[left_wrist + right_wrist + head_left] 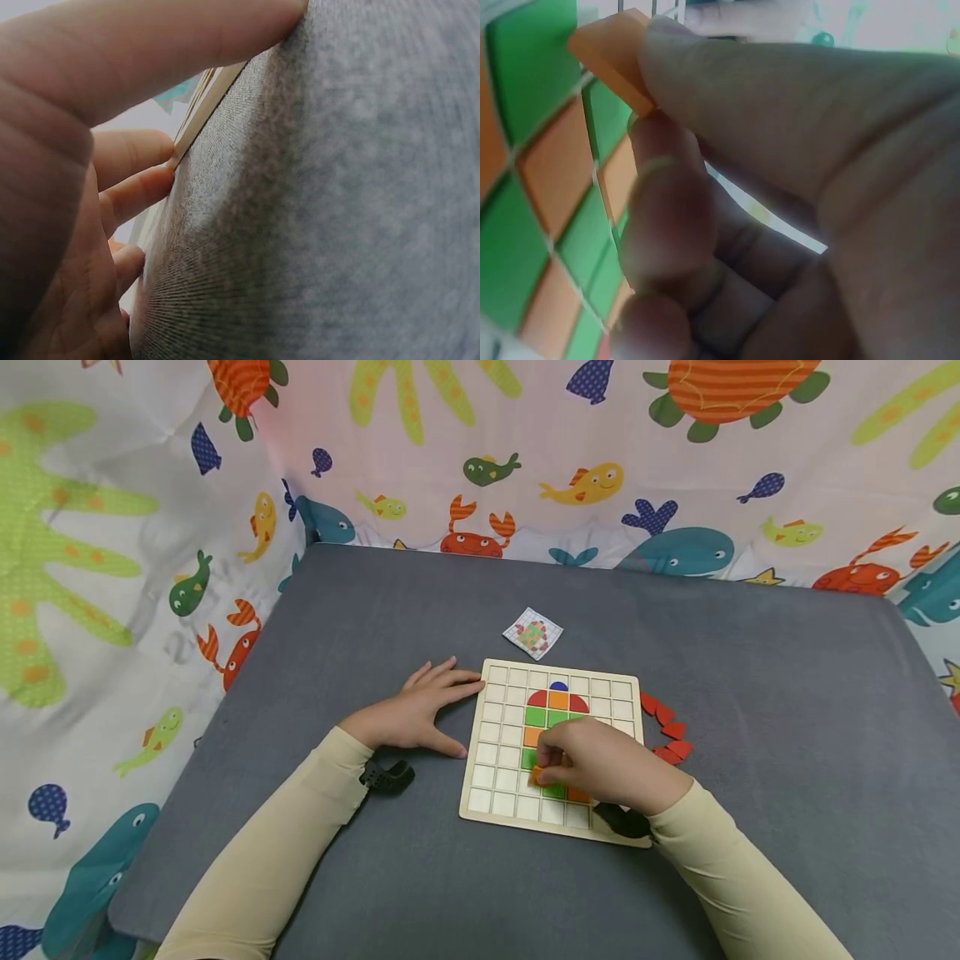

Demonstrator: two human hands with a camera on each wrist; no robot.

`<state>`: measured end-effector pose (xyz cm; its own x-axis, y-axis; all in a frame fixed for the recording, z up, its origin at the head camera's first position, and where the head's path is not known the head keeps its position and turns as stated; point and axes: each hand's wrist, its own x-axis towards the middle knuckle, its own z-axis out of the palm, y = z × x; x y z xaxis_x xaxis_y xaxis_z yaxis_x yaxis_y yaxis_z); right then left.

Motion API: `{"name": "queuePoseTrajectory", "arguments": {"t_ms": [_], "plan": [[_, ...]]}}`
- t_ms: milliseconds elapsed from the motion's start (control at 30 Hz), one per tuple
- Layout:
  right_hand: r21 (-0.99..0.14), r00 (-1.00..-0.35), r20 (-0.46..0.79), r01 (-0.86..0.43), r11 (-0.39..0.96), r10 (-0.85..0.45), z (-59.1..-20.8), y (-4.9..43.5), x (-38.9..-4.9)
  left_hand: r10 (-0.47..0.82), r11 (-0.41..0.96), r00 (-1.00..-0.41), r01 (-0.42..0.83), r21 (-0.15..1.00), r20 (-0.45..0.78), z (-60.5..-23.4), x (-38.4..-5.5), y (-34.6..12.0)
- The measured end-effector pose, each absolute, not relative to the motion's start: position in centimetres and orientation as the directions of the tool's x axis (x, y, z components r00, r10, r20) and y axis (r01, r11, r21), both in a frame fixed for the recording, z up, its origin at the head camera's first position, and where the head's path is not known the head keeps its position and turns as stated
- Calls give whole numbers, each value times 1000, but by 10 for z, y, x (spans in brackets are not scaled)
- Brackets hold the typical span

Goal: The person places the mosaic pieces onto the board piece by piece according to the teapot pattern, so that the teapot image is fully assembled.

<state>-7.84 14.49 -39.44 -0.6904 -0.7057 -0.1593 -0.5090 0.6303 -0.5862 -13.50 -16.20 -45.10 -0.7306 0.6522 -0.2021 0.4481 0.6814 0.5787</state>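
Note:
A wooden grid board [495, 781] lies on the table with green, orange, red and blue tiles set in its cells. Between thumb and fingers my right hand [611, 764] pinches an orange square tile [611, 56], held tilted over the lower part of the pattern. In the right wrist view, green tiles [536, 71] and orange ones fill the cells beside it. My left hand [416, 714] is spread flat at the board's left side, its fingertips and thumb at the edge. The left wrist view shows those fingers [135, 154] reaching the board's rim. My right hand hides part of the pattern.
Several red tiles [673, 730] lie in a curved row just right of the board. Behind the board is a small card [533, 633] printed with a coloured pattern. The grey table [405, 602] meets a sea-animal curtain [420, 468] at the back and left.

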Motion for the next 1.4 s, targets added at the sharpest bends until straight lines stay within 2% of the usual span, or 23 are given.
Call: {"name": "queuePoseTrajectory", "arguments": {"t_ms": [400,667,1000,1400], "plan": [[-546,-666,-92,-588,596,-741,-411,132,-76,654,673,-731,448,588,-192,-450,-134,-161],[-539,-679,-101,-577,613,-727,-413,133,-75,651,674,-735,443,592,-191,-450,-133,-161],[-564,-782,-113,-458,688,-613,-398,172,-97,653,668,-734,439,601,-189,-449,-134,-161],[-450,-912,-132,-294,843,-388,-398,232,-124,660,660,-729,443,607,-185,-449,-133,-162]]}}
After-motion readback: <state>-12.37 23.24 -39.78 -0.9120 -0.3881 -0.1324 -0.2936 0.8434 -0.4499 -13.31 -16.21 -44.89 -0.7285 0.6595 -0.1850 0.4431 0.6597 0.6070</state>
